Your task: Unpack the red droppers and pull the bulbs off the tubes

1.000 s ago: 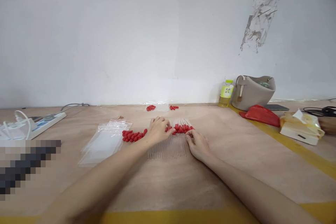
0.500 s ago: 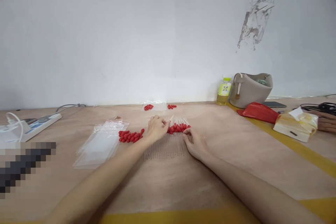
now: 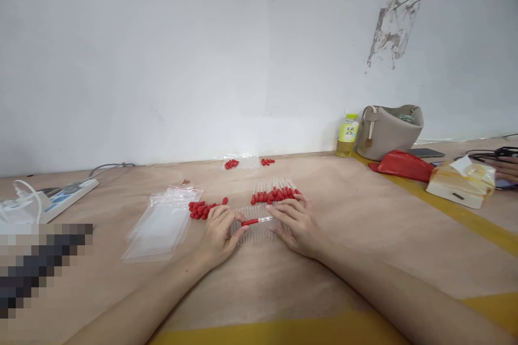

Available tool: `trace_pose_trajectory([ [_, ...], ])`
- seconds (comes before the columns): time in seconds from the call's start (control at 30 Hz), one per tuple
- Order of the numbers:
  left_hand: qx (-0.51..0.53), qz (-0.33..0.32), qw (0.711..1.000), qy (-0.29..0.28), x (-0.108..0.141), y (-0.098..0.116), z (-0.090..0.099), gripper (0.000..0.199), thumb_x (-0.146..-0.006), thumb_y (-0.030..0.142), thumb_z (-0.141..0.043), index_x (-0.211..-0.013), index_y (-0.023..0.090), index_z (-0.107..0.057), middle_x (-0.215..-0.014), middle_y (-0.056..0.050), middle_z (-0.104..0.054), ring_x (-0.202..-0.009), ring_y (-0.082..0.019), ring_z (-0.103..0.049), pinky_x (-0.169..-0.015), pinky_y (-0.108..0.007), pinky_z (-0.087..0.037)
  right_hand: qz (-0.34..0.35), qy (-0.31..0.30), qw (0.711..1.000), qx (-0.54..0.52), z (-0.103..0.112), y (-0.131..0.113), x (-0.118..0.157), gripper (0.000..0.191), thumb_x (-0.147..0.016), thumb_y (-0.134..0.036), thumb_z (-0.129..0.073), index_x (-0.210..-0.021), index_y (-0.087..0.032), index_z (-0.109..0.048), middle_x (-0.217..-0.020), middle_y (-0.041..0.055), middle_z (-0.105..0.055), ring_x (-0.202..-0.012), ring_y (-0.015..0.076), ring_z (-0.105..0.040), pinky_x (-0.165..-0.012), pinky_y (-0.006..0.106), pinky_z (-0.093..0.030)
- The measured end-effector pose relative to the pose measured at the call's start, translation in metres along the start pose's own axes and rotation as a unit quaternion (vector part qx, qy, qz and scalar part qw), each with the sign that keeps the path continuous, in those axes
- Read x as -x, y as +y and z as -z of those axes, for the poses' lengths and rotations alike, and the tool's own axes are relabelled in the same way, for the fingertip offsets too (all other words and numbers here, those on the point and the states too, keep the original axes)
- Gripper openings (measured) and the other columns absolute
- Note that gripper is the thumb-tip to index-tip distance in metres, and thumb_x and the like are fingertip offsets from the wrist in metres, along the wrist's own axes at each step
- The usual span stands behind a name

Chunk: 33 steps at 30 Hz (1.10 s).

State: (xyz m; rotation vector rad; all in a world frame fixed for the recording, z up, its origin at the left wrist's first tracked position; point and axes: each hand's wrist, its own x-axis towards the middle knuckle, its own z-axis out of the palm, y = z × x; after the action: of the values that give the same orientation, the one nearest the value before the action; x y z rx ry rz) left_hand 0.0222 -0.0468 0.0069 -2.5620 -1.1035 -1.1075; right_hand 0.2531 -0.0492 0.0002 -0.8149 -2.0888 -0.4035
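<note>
My left hand (image 3: 220, 232) pinches a small red rubber piece (image 3: 250, 221) between thumb and fingertips. From its right end runs a clear thin tube (image 3: 265, 219), whose far end my right hand (image 3: 297, 225) holds between thumb and fingers. Both hands are over a row of clear tubes (image 3: 256, 234) lying side by side on the table. Just behind lie several clear droppers with red bulbs (image 3: 275, 194), tips toward the wall. A pile of loose red bulbs (image 3: 201, 209) sits behind my left hand.
Clear zip bags (image 3: 157, 226) lie at the left, near a white power strip (image 3: 75, 197). By the wall is a bag with red pieces (image 3: 246, 162). A bottle (image 3: 347, 136), grey handbag (image 3: 388, 132), red pouch (image 3: 404, 166) and tissue pack (image 3: 461, 183) stand right. Another person's hand (image 3: 504, 168) shows far right.
My left hand has come back toward me from the droppers and now holds a red piece. My right hand has closed on a tube. The view has shifted slightly.
</note>
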Motion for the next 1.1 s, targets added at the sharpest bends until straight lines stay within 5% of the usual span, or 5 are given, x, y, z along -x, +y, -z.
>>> trace_pose_trajectory([
  [0.23, 0.026, -0.038, 0.999, -0.001, 0.001, 0.001, -0.005, 0.005, -0.081, 0.023, -0.051, -0.082, 0.02, -0.055, -0.082, -0.002, -0.062, -0.082, -0.016, -0.051, -0.081, -0.035, -0.033, 0.033, -0.014, 0.999, 0.0, -0.008, -0.002, 0.003, 0.016, -0.084, -0.027, -0.049, -0.091, -0.023, -0.063, -0.064, -0.0011, -0.061, -0.071, 0.0129, -0.05, -0.092, 0.041, -0.025],
  [0.4, 0.002, -0.064, 0.998, -0.007, -0.002, 0.01, -0.003, 0.021, -0.079, 0.029, -0.055, -0.098, 0.022, -0.058, -0.096, -0.003, -0.064, -0.092, -0.018, -0.05, -0.085, -0.037, -0.031, 0.043, -0.022, 0.999, -0.009, -0.011, -0.005, 0.005, 0.015, -0.084, -0.025, -0.048, -0.085, -0.021, -0.063, -0.062, -0.0014, -0.057, -0.067, 0.0119, -0.046, -0.09, 0.04, -0.025],
  [0.63, -0.009, -0.102, 0.994, -0.026, -0.001, 0.015, 0.0, 0.01, -0.081, 0.024, -0.052, -0.077, 0.02, -0.06, -0.072, 0.001, -0.064, -0.076, -0.015, -0.051, -0.081, -0.037, -0.03, 0.078, -0.019, 0.997, -0.015, -0.008, -0.006, 0.007, 0.014, -0.083, -0.022, -0.048, -0.078, -0.021, -0.061, -0.055, -0.0033, -0.053, -0.064, 0.0112, -0.041, -0.086, 0.038, -0.023],
  [1.1, 0.011, -0.138, 0.99, -0.034, 0.006, 0.008, 0.002, 0.013, -0.081, 0.013, -0.046, -0.076, 0.019, -0.056, -0.074, 0.001, -0.064, -0.073, -0.012, -0.054, -0.078, -0.034, -0.035, 0.093, -0.047, 0.995, -0.012, 0.002, -0.006, 0.008, 0.019, -0.085, -0.023, -0.044, -0.075, -0.021, -0.06, -0.053, -0.0033, -0.052, -0.064, 0.0114, -0.042, -0.085, 0.035, -0.026],
])
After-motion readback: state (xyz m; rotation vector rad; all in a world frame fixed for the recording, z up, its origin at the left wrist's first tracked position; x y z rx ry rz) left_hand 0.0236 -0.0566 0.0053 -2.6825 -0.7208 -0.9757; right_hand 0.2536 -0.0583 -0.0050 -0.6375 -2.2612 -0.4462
